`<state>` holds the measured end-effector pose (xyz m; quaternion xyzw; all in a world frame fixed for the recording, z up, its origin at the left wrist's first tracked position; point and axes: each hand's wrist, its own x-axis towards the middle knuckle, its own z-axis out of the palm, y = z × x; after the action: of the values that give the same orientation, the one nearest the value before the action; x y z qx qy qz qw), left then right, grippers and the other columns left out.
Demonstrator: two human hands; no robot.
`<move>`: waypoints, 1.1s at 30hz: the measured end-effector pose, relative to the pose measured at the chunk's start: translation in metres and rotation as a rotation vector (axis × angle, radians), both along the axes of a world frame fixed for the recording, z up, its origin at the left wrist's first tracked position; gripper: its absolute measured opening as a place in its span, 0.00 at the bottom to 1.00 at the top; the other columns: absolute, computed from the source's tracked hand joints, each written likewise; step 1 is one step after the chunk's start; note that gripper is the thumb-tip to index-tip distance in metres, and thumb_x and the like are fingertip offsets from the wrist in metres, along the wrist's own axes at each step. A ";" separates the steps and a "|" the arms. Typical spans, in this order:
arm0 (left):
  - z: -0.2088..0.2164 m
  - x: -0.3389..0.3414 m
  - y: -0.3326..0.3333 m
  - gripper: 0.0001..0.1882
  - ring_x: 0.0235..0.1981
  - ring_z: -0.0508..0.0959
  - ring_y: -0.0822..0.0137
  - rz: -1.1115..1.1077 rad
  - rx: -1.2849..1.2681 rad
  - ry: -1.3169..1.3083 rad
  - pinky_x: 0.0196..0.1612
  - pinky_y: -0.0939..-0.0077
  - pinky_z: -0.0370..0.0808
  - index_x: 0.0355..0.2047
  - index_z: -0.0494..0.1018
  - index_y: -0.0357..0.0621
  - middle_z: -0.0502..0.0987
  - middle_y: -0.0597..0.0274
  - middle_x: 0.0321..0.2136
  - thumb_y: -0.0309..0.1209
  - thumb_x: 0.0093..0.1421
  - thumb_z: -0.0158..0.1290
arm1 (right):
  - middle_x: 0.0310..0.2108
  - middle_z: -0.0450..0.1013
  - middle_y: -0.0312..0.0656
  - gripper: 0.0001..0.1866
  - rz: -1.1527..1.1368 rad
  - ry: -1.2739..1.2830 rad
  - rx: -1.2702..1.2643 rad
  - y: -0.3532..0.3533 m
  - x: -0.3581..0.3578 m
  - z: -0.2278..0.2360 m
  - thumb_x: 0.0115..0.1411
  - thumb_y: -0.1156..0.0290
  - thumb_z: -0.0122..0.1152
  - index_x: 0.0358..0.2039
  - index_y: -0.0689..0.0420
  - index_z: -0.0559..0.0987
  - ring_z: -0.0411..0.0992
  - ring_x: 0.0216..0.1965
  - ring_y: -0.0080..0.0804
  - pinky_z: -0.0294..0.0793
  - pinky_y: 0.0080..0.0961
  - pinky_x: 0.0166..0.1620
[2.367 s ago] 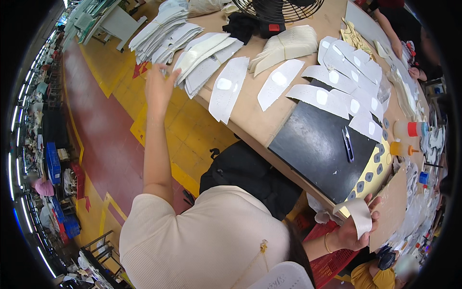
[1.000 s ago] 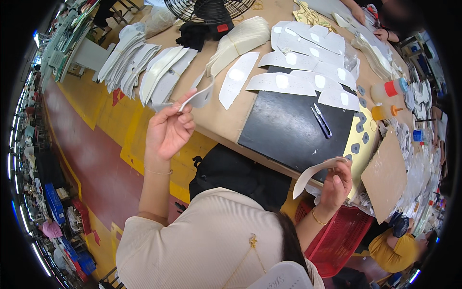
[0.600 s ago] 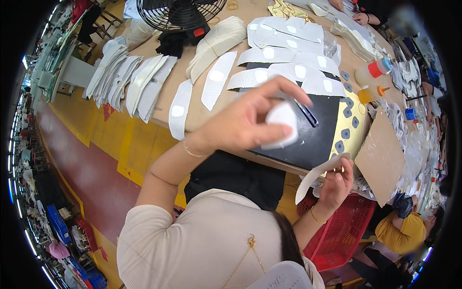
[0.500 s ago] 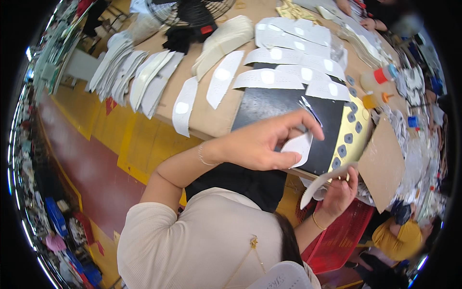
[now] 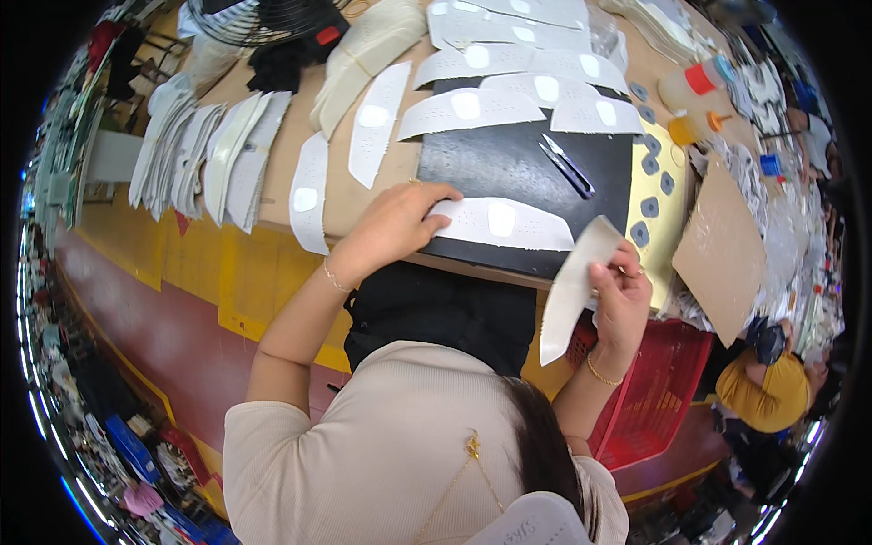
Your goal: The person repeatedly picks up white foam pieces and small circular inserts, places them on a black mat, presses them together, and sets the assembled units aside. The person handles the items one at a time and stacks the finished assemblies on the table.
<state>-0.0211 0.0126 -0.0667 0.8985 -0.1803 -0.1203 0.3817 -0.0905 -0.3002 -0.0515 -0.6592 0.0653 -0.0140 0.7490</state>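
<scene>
A curved white perforated panel [image 5: 536,226], with a brighter white patch at its middle, lies along the near edge of a black mat [image 5: 509,168]. My left hand [image 5: 397,220] is closed at the panel's left end, thumb and forefinger on it. To the right, my right hand [image 5: 624,289] holds a cream curved strip [image 5: 574,286] upright, pinched between thumb and fingers just off the table edge. Thread snips [image 5: 567,168] rest on the mat beyond the panel, touched by neither hand.
Similar patched panels [image 5: 472,107] lie across the mat's far side. Stacks of curved pieces [image 5: 241,150] stand at the left. Grey small pads [image 5: 649,207] sit on a yellow strip at the right, near a brown board [image 5: 722,250], bottles [image 5: 695,82] and a red basket [image 5: 658,400] below.
My left hand has moved left, and a panel now lies flat on the mat at its fingertips. My right hand has come up, and its strip has turned more upright. The view has shifted.
</scene>
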 end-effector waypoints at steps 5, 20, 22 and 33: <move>0.029 -0.003 -0.011 0.19 0.32 0.77 0.50 0.027 0.064 -0.265 0.43 0.63 0.73 0.47 0.77 0.39 0.78 0.50 0.29 0.34 0.56 0.62 | 0.40 0.79 0.40 0.06 0.221 0.076 -0.224 0.026 0.000 0.005 0.62 0.74 0.63 0.36 0.64 0.82 0.72 0.33 0.18 0.71 0.16 0.37; 0.024 -0.018 0.004 0.13 0.19 0.77 0.76 0.386 -0.588 0.663 0.22 0.86 0.72 0.35 0.78 0.32 0.78 0.62 0.22 0.33 0.64 0.58 | 0.22 0.77 0.34 0.15 0.157 0.474 -0.156 0.017 0.005 0.012 0.65 0.62 0.63 0.30 0.63 0.80 0.75 0.23 0.16 0.72 0.14 0.28; 0.017 -0.012 0.002 0.13 0.18 0.77 0.76 0.405 -0.482 0.610 0.21 0.87 0.72 0.33 0.78 0.33 0.77 0.63 0.21 0.33 0.63 0.59 | 0.21 0.77 0.35 0.15 0.129 0.447 -0.270 0.018 0.008 0.003 0.64 0.62 0.63 0.29 0.63 0.80 0.74 0.22 0.16 0.71 0.14 0.28; -0.003 -0.005 -0.002 0.15 0.15 0.71 0.79 0.393 -0.283 0.448 0.19 0.85 0.67 0.26 0.76 0.33 0.74 0.65 0.16 0.35 0.61 0.61 | 0.17 0.75 0.38 0.17 0.035 0.423 -0.612 0.036 0.022 -0.006 0.61 0.64 0.65 0.26 0.67 0.78 0.72 0.18 0.18 0.72 0.17 0.24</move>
<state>-0.0260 0.0105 -0.0699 0.8053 0.0701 -0.2128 0.5489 -0.0690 -0.2645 -0.0574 -0.8419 0.2000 0.1165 0.4875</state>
